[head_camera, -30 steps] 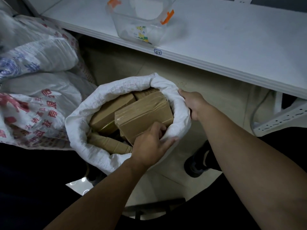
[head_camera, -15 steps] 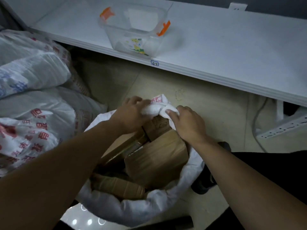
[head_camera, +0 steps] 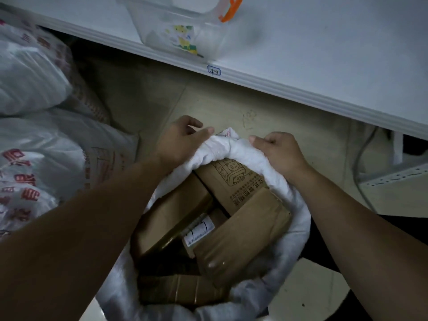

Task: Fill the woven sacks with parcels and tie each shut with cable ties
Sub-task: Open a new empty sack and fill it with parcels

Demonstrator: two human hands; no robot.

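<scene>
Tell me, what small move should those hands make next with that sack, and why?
Probably unroll the rolled rim upward. Both hands, left hand and right hand, grip the far rim of the white sack, which is rolled down, and brown parcels fill it nearly to that rim. The neck likely needs loose cloth before it can be gathered and tied.

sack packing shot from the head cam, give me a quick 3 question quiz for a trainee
1. True or false: the white woven sack is already tied shut.
2. Which part of the sack do the left hand and the right hand grip? A) its bottom B) its rolled far rim C) its near rim
3. Fill in: the clear container with the orange clip stands on the white ____.

Key
1. False: its mouth is open, with brown cardboard parcels showing inside.
2. B
3. shelf
</scene>
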